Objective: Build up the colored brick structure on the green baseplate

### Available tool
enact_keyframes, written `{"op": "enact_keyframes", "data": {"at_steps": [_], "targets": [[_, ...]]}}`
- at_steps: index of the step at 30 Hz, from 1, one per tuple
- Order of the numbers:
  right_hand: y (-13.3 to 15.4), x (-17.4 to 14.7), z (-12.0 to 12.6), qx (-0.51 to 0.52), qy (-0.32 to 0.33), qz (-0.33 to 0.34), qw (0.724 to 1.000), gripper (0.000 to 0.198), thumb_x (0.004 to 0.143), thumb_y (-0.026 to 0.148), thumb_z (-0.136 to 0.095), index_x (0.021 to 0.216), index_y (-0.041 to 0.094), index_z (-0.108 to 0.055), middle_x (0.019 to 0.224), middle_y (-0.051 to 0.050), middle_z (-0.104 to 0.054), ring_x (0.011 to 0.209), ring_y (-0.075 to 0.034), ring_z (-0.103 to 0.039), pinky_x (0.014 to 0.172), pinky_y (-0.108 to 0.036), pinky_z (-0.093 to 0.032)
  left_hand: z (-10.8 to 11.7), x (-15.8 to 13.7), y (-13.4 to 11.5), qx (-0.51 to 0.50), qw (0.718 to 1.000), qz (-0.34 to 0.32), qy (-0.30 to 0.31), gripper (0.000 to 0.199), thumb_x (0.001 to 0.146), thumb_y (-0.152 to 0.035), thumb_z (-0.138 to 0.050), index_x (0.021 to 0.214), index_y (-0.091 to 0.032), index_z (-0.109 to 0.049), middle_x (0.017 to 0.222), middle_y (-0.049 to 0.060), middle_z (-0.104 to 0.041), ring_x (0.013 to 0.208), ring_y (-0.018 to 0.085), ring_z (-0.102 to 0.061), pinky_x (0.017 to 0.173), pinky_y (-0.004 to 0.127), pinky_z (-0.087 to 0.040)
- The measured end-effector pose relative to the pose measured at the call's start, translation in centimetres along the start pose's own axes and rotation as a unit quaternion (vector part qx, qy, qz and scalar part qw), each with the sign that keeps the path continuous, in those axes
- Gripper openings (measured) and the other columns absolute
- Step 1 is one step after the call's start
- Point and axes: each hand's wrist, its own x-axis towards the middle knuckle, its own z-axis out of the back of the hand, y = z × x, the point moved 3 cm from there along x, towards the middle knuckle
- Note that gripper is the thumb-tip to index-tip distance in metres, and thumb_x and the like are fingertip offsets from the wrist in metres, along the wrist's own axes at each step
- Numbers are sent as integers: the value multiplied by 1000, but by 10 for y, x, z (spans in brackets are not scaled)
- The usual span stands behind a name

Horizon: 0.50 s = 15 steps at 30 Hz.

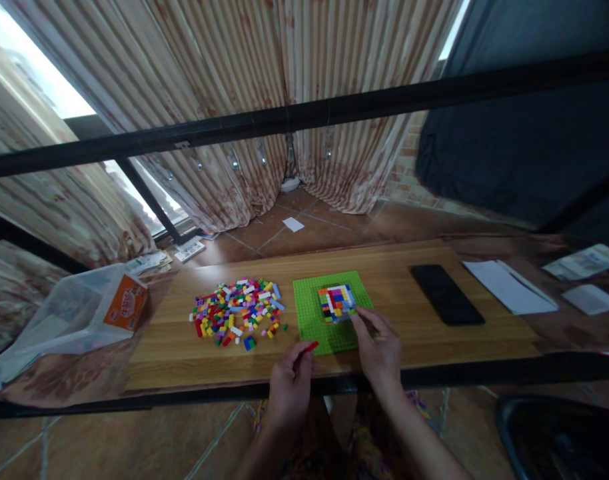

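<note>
My left hand [290,377] is closed in a pinch on a red building brick [312,347], held just over the front left corner of the green baseplate [308,313]. On that plate sits a low, roughly square build of multicoloured bricks [336,303], with white, red, orange and blue pieces on top. My right hand [380,343] reaches over the plate's right side, fingertips pinched together at the build's right edge. A small green brick [353,311] shows at those fingertips, partly covered by them. Left of the plate, a spread pile of loose bricks [242,307] lies on the wooden board.
The wooden board [164,363] carries a black phone-like slab [447,295] to the right. White paper [509,287] lies beyond it. A clear plastic tub [84,310] with an orange label stands at the left. A dark bar [304,119] crosses behind, before curtains [224,60].
</note>
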Motion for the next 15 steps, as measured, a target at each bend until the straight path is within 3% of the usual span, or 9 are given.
{"op": "enact_keyframes", "data": {"at_steps": [8, 15], "targets": [[-6, 2, -19, -140, -19, 115, 983, 25, 86, 41, -59, 92, 20, -71, 94, -9, -69, 91, -22, -59, 84, -40, -44, 20, 9, 28, 13, 1000, -1, -8, 38, 80, -48, -62, 103, -19, -70, 89, 7, -71, 71, 17, -66, 67, 28, -56], [-11, 1, -18, -145, -8, 130, 981, 24, 88, 40, -57, 93, 22, -73, 94, -8, -66, 90, -21, -57, 81, -38, -46, 22, 12, 31, 38, 999, -19, 5, 32, 83, -43, -58, 103, -21, -70, 90, 6, -71, 70, 16, -66, 65, 27, -55]]}}
